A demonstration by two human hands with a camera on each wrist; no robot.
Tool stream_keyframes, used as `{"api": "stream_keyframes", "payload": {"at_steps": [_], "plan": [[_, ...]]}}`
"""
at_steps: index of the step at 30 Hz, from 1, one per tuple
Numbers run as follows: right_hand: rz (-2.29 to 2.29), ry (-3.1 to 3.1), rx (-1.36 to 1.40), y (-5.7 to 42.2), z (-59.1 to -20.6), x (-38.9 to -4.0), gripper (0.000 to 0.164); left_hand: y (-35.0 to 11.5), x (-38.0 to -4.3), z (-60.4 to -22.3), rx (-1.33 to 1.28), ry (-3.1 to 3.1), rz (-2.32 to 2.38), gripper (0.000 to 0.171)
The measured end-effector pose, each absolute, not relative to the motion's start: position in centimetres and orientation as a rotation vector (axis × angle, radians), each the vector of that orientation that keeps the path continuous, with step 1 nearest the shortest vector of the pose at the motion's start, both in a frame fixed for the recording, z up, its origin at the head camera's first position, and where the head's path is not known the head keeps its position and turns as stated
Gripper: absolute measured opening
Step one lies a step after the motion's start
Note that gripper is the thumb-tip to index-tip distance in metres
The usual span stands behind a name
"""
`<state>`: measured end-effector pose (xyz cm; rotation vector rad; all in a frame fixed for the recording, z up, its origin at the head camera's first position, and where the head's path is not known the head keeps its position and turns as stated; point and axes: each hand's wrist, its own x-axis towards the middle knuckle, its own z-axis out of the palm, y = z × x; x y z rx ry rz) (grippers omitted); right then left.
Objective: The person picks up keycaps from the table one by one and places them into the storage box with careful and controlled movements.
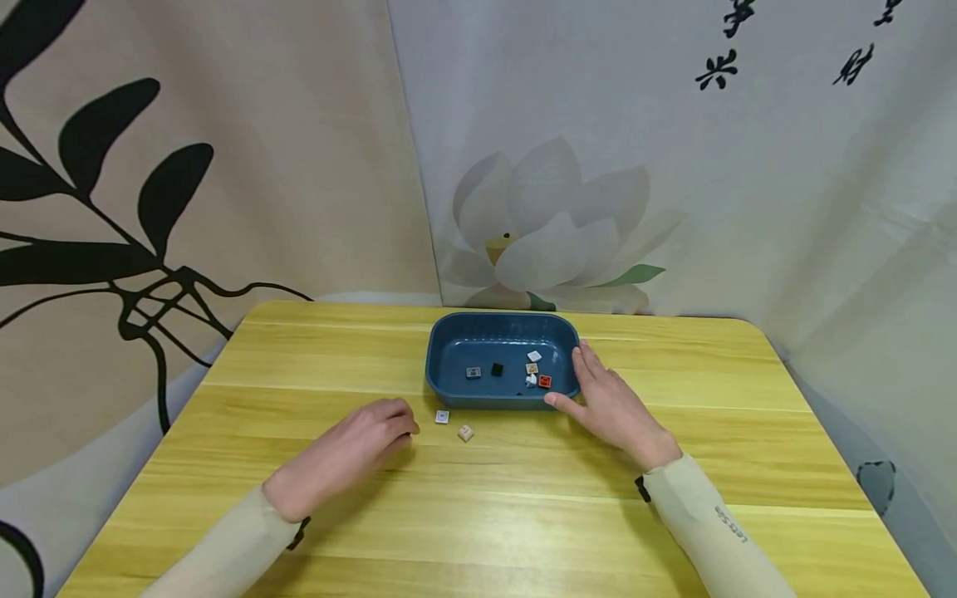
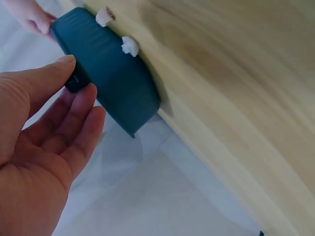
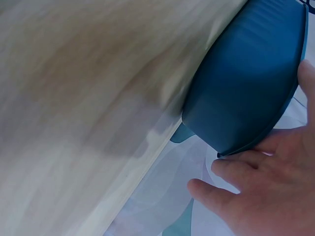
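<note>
In the left wrist view, my left hand (image 2: 54, 113) pinches a small black keycap (image 2: 76, 81) with white marking between thumb and fingertips. From the head, the left hand (image 1: 355, 444) hovers over the table, left of two small pieces: a white keycap (image 1: 443, 417) and a beige keycap (image 1: 466, 433). Both lie just in front of a blue tray (image 1: 478, 402). My right hand (image 1: 616, 411) touches the tray's right front corner, thumb on the front rim and extended fingers along the right side. Inside the tray are several small pieces, among them a red one (image 1: 545, 381) and a black one (image 1: 497, 370).
The wooden table (image 1: 523, 515) carries the tray near its back edge. Behind it hangs a cloth backdrop (image 1: 299, 149) printed with dark leaves and a pale flower. A grey piece (image 1: 473, 373) sits in the tray's left half, a white piece (image 1: 534, 356) toward the right.
</note>
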<state>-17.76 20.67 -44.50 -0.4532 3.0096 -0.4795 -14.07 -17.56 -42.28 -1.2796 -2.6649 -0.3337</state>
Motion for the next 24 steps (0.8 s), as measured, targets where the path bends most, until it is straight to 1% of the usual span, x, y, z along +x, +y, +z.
{"api": "stream_keyframes", "payload": {"at_steps": [9, 16, 24], "plan": [[-0.498, 3.009, -0.458, 20.6, -44.4, -17.7, 0.105, -15.6, -15.2, -40.9, -1.254, -2.603, -0.381, 0.016], [-0.498, 3.006, -0.454, 20.6, -44.4, -17.6, 0.105, -13.9, -16.3, -40.0, -1.271, -2.569, -0.425, 0.026], [-0.494, 3.006, -0.44, 20.5, -44.4, -17.7, 0.106, -11.9, -18.0, -39.1, -1.227, -2.527, -0.42, 0.027]]}}
